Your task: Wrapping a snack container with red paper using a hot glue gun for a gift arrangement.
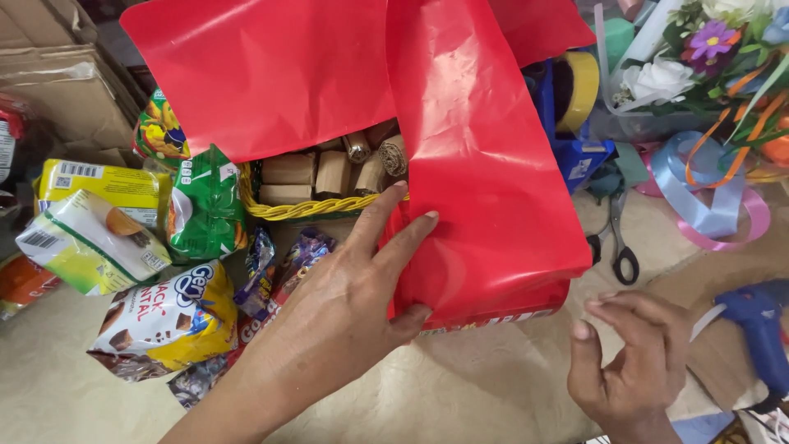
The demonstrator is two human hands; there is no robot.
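My left hand (353, 288) lies flat against the folded edge of a large red wrapping sheet (460, 140), fingers spread and thumb under the fold. The sheet drapes over a yellow wicker basket (283, 210) that holds brown paper rolls (329, 168); a box under the sheet is mostly hidden. My right hand (629, 353) hovers at the lower right with fingers loosely curled, holding nothing, a little apart from the sheet's lower corner.
Snack packets lie at the left: a green one (205, 205), a yellow box (103, 185), a yellow-and-white bag (168, 321). Scissors (612, 238), a blue glue gun (760, 329), ribbons (707, 197), a tape dispenser (571, 107) and flowers (699, 49) crowd the right. Cardboard boxes (57, 74) stand at back left.
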